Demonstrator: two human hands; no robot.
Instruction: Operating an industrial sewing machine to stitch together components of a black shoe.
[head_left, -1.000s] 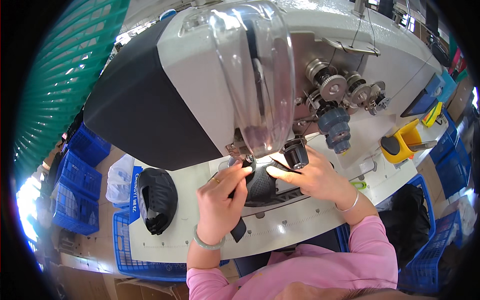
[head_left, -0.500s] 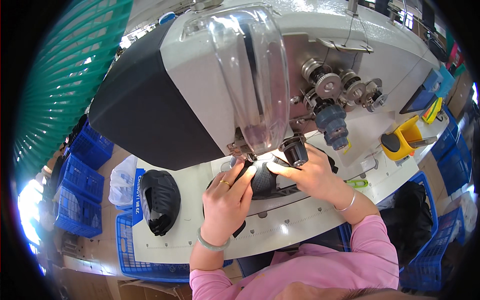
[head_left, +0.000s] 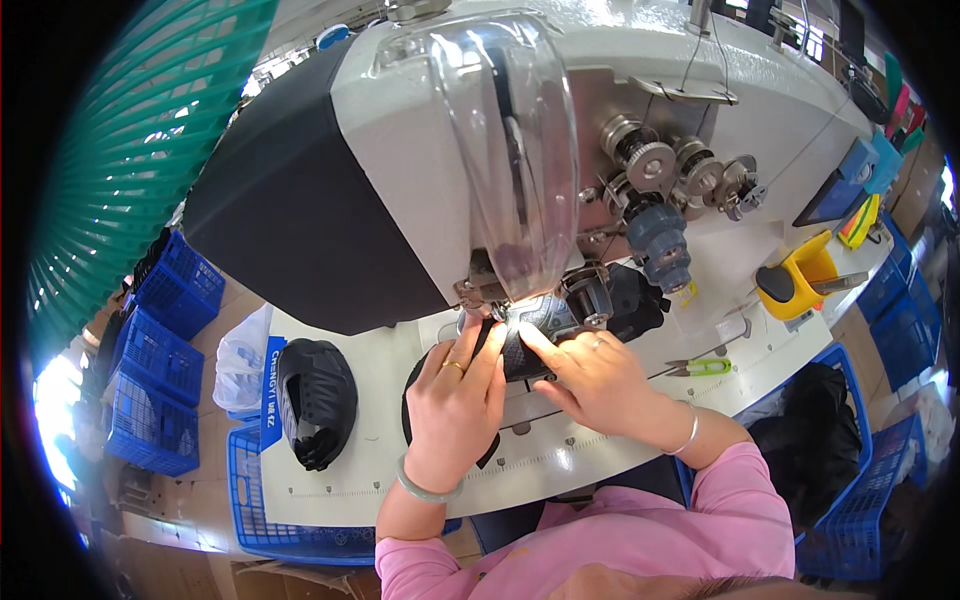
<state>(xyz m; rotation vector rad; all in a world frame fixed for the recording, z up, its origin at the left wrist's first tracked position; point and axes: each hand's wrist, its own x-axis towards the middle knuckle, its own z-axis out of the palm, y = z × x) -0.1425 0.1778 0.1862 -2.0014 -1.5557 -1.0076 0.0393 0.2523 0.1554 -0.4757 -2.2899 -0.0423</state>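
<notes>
A black shoe-upper piece [head_left: 522,345] lies under the needle area of a large white and black sewing machine [head_left: 400,180]. My left hand [head_left: 455,400] lies flat on the piece's left part, a ring on one finger and a pale bangle at the wrist. My right hand [head_left: 590,375] presses the piece from the right, fingertips close to the presser foot [head_left: 485,295]. A clear plastic guard [head_left: 510,140] hangs over the needle. Most of the piece is hidden by my hands.
A stack of black shoe uppers [head_left: 315,400] sits at the table's left. Green-handled snips [head_left: 700,367] lie to the right. A yellow bin [head_left: 795,280] stands at the far right. Blue crates [head_left: 160,370] stand on the floor left and right; a white table [head_left: 540,455] carries everything.
My left hand has shifted slightly up and flattened on the black piece near the needle. My right hand stays pressed on it at the right.
</notes>
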